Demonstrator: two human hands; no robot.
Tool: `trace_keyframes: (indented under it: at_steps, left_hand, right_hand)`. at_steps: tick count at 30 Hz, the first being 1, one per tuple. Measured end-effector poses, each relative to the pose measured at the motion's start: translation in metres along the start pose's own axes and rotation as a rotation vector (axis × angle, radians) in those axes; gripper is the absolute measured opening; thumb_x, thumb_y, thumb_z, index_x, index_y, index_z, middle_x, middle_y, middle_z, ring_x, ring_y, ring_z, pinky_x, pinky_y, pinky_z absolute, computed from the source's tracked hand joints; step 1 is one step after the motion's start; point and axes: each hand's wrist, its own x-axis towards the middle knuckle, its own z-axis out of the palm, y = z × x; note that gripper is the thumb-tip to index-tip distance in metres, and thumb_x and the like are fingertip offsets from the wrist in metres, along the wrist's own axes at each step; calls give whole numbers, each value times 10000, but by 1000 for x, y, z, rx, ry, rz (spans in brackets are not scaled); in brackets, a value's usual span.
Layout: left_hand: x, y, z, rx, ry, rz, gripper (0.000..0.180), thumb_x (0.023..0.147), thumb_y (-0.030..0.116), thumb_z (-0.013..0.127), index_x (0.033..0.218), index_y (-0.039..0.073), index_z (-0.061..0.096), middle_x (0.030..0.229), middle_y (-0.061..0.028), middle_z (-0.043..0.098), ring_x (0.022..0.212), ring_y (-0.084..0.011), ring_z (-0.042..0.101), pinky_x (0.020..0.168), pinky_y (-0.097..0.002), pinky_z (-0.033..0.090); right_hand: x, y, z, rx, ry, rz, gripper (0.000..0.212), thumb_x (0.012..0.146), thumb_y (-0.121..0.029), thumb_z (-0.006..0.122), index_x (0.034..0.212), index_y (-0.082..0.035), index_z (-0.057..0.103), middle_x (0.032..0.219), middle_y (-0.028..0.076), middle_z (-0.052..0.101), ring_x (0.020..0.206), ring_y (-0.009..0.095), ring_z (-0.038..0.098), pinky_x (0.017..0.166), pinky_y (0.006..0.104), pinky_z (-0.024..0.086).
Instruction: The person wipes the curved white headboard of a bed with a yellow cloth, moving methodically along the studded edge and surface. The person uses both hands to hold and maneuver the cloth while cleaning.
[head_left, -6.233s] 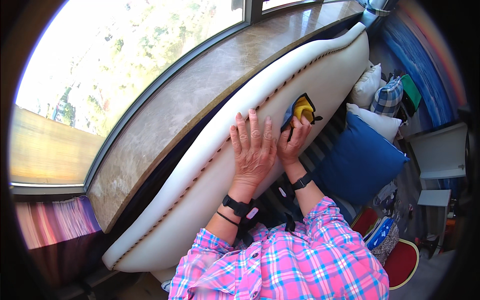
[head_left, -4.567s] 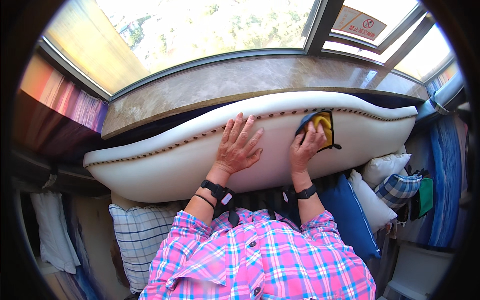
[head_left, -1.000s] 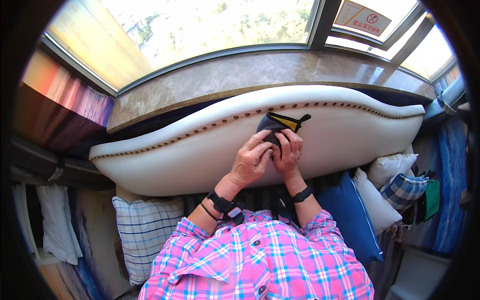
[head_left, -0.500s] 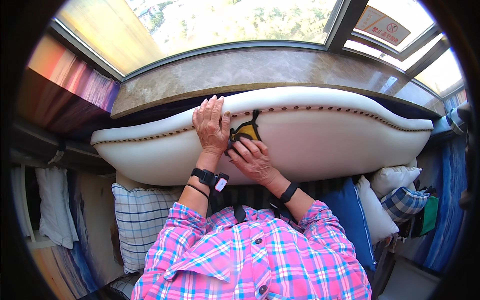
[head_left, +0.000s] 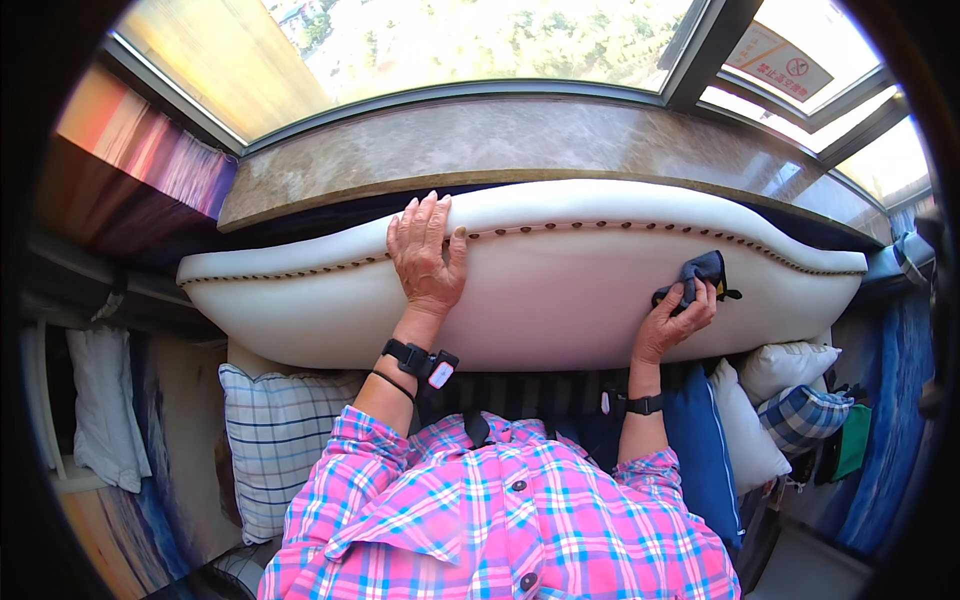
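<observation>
In front of me stands a white padded headboard (head_left: 560, 290) with a curved top and a row of dark studs below its upper edge. My left hand (head_left: 427, 255) lies flat on it, left of the middle, fingers spread over the studs and the top roll. Toward the right side, my right hand (head_left: 680, 322) grips a bunched dark grey-blue cloth (head_left: 704, 268) with a bit of yellow and black edging. The cloth is against the headboard's front face, below the studs. My fingertips fold around its lower part.
Behind the headboard runs a marble window sill (head_left: 450, 140) under large windows. A checked cushion (head_left: 285, 440) leans at the left. On the right are a blue cushion (head_left: 700, 450), a white pillow (head_left: 745, 430) and a blue checked cushion (head_left: 805, 410).
My right hand has moved with the cloth from beside the left hand to the right part of the headboard. The cloth now shows mostly its grey-blue side. My left hand has stayed in place.
</observation>
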Motion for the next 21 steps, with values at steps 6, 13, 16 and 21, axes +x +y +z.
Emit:
trace_keyframes:
  at_steps: [6, 13, 16, 21]
  left_hand:
    - [0, -2, 1, -36, 13, 17, 473, 1048, 359, 607, 1444, 108, 671, 1505, -109, 641, 1452, -329, 533, 1279, -532, 270]
    - [0, -2, 0, -48, 12, 19, 468, 1058, 352, 606, 1451, 106, 666, 1502, -112, 645, 1454, -330, 532, 1282, -532, 267]
    - [-1, -2, 0, -48, 12, 13, 473, 1059, 362, 598, 1451, 105, 665, 1502, -114, 643, 1452, -333, 532, 1282, -537, 266]
    - [-1, -1, 0, -38, 23, 6, 481, 1050, 379, 602, 1437, 103, 673, 1500, -115, 640, 1447, -339, 533, 1280, -544, 269]
  right_hand:
    - [-36, -75, 5, 262, -321, -472, 347, 991, -201, 684, 1330, -125, 676, 1417, 176, 617, 1355, 387, 557, 1160, 521, 408]
    - [10, -27, 15, 91, -197, -407, 298, 1053, -240, 651, 1324, -121, 676, 1403, 166, 634, 1327, 380, 593, 1130, 529, 410]
    - [48, 10, 17, -82, -40, -126, 287, 1099, -258, 605, 1305, -66, 660, 1374, 181, 651, 1289, 394, 595, 1101, 525, 424]
    - [78, 3, 23, -48, 57, 77, 285, 1086, -217, 615, 1274, -5, 646, 1340, 211, 634, 1238, 407, 583, 1091, 518, 435]
